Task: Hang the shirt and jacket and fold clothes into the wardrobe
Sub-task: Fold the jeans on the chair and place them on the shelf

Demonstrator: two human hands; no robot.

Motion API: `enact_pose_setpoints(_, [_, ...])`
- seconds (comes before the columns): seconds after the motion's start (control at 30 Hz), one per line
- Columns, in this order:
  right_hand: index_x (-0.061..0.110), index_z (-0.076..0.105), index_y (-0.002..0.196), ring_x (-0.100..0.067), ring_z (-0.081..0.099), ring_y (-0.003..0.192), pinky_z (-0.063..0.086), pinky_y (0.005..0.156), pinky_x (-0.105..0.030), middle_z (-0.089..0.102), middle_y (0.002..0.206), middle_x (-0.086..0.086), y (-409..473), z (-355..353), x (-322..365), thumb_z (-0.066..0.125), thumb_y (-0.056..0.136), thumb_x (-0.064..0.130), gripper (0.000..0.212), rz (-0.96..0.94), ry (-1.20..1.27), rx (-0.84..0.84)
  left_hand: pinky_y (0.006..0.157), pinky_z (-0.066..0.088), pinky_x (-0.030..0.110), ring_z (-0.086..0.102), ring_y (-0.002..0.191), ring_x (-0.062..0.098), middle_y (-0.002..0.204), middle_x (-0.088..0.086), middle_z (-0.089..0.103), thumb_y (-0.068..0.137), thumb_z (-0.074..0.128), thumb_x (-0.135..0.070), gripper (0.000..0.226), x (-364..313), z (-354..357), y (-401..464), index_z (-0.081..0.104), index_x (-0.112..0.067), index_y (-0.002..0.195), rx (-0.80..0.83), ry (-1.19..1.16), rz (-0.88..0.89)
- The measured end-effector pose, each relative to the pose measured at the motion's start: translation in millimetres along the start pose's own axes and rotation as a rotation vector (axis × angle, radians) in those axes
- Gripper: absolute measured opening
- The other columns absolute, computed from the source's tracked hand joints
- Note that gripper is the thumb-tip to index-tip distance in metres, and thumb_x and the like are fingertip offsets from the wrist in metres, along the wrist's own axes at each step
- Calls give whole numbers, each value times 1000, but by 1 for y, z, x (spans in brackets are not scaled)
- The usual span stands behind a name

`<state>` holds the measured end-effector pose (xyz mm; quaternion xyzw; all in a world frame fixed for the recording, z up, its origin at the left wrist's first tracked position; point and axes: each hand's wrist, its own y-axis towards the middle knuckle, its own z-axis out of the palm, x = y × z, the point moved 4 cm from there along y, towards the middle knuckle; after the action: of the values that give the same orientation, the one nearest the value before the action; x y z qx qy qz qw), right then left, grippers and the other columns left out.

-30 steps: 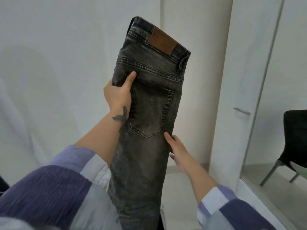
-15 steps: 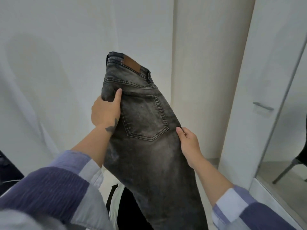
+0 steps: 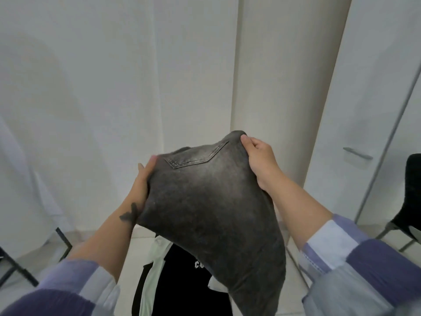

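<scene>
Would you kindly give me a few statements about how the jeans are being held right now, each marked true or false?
1. Both hands hold the faded dark grey denim jeans. True.
2. The right hand grips the jeans' upper right edge. True.
3. The jeans lie flat on the floor. False: they are held up in the air.
4. The left hand hangs free of the jeans. False: it holds their left edge.
5. A black garment with white lettering lies below the jeans. True.
6. A red chair stands at the right. False: the chair there is black.
</scene>
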<state>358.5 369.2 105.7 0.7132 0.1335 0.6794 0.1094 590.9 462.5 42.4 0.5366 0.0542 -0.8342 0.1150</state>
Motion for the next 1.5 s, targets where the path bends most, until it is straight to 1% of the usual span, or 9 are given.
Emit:
enact_pose_setpoints(0.07, [5,68,95,-14,54,83,43,76,-29,62,90,-4,8,14,0,49,98,32,33,27,7,4,72,51,35,67,78,28,94,7,66,74,51,-73,66,16,-6,-9,67,-12,93,35,-254,-174])
enact_pose_setpoints(0.13, [9,69,97,-15,58,87,46,81,-29,65,95,-4,11,26,-7,48,98,33,32,83,33,10,82,49,44,63,93,32,107,15,66,70,47,-75,73,32,-17,-19,62,-10,100,-69,-349,-182])
enact_pose_setpoints(0.27, [13,69,95,-21,62,99,49,92,-36,68,106,-7,11,49,-31,49,98,34,29,208,91,1,61,48,30,62,74,21,94,8,60,101,29,-43,44,57,-33,-41,56,-12,87,-248,-262,-172])
enact_pose_setpoints(0.47, [11,62,89,-21,58,103,47,97,-34,62,106,-5,1,77,-55,51,97,28,21,363,202,-58,104,32,56,36,134,39,139,12,45,70,12,-89,110,72,-49,-71,41,-10,140,-93,-169,-451])
enact_pose_setpoints(0.7, [14,58,129,-26,56,114,46,99,-43,60,126,-6,-3,78,-57,57,92,27,39,451,209,66,85,49,34,59,105,23,120,9,61,85,64,-20,38,26,-45,-77,54,-11,120,-193,273,-114])
enact_pose_setpoints(0.83, [14,59,126,-15,58,91,47,68,-28,64,105,0,-10,69,-46,50,95,18,33,439,376,215,74,54,34,69,93,23,103,9,72,88,63,-20,25,4,-22,-62,62,-12,112,-173,173,-68])
enact_pose_setpoints(1.2, [25,67,114,-28,61,109,48,92,-42,67,114,-8,-88,49,-97,48,78,75,64,757,310,426,73,47,37,60,96,24,110,9,63,90,58,-20,26,-13,6,-43,55,-14,116,-191,153,-97])
enact_pose_setpoints(1.4, [22,32,146,-24,59,106,52,69,-35,51,137,-13,-88,52,-79,74,74,42,86,655,293,515,76,51,41,63,101,29,115,13,65,82,56,-5,40,-30,-26,-49,57,-9,122,-272,187,-121])
enact_pose_setpoints(1.5, [35,21,148,-23,58,104,49,79,-40,48,139,-11,-82,55,-62,70,84,26,81,566,304,512,81,52,44,62,102,31,116,14,64,83,54,1,44,-33,-35,-55,53,-7,126,-285,281,-156])
